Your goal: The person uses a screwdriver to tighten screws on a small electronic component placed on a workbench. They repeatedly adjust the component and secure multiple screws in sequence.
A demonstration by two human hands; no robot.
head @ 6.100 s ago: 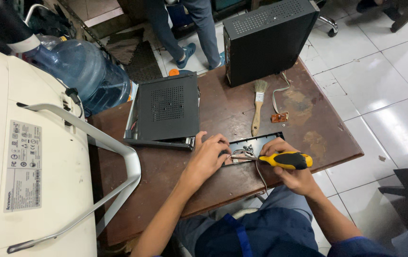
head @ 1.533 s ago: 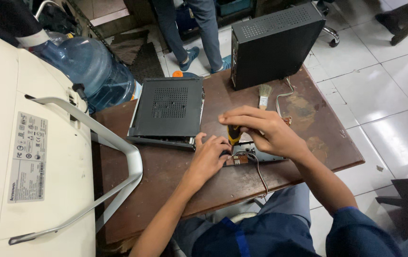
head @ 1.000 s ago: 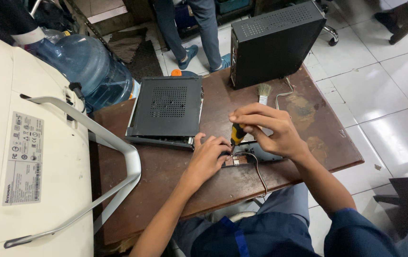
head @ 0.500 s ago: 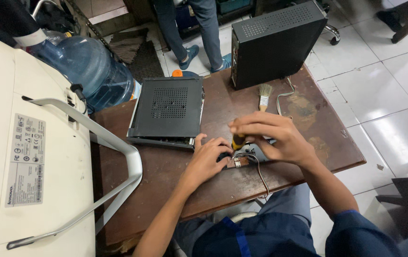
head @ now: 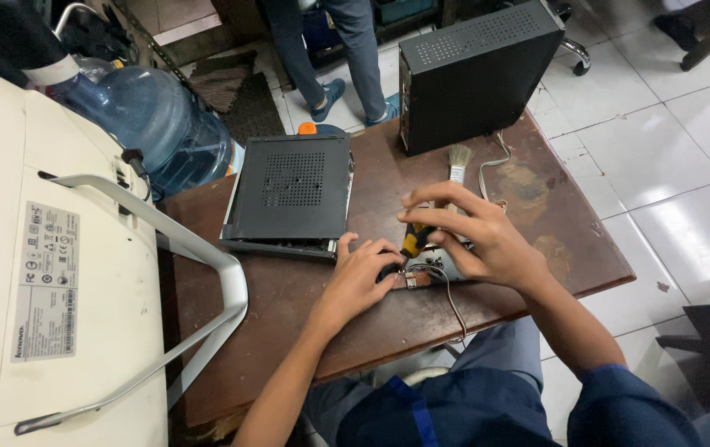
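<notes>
Screwdriver (head: 414, 241), yellow and black in the handle, stands nearly upright in the right hand (head: 475, 236), whose grip is curled around the handle with the fingers (head: 438, 194) arched over its top. Its tip points down at a small metal component (head: 421, 276) lying near the front edge of the counter (head: 289, 323). The left hand (head: 359, 277) lies flat on the counter just beside it, its grip pressing loosely on the part's left end; whether it actually pinches the part cannot be told. A thin cable (head: 452, 300) runs from the component toward the counter's front edge.

Just behind the left hand lies a flat black computer case (head: 289, 194) with a vented top. Farther back a black tower case (head: 475, 70) stands upright, and a paintbrush (head: 457, 161) lies between it and the right hand. A white monitor back (head: 49, 281) with a grey stand fills the left side, with a blue water jug (head: 144, 124) behind it on the floor. Another person's legs (head: 330, 41) stand beyond the counter.
</notes>
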